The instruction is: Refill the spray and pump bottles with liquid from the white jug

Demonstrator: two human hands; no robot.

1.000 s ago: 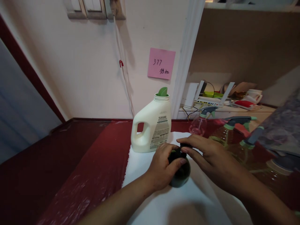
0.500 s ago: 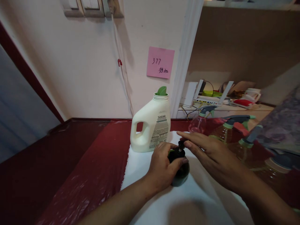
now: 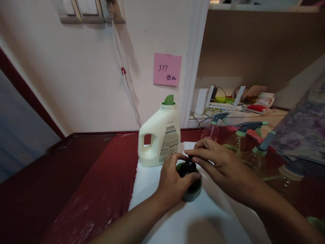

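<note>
A dark green pump bottle (image 3: 193, 190) stands upright on a white cloth (image 3: 162, 227). My left hand (image 3: 170, 183) is wrapped round the bottle's upper part, with the thumb across its front just below the black collar. My right hand (image 3: 223, 162) has its fingers closed about the small black pump head (image 3: 190, 158), which they partly cover. Just behind the left hand stands a cream detergent jug (image 3: 149, 156) with a handle, its green spout showing in the uncapped neck.
Several clear spray bottles (image 3: 259, 152) stand along the right side, near my right forearm. A white router (image 3: 220, 106) and clutter fill the shelf behind. Red plastic sheeting (image 3: 101, 183) covers the tabletop at left. A pink note (image 3: 167, 69) hangs on the wall.
My right hand's fingers have gone from stretched flat beside the pump head to curled and closed about it. The left hand keeps its hold on the bottle. The view has shifted slightly.
</note>
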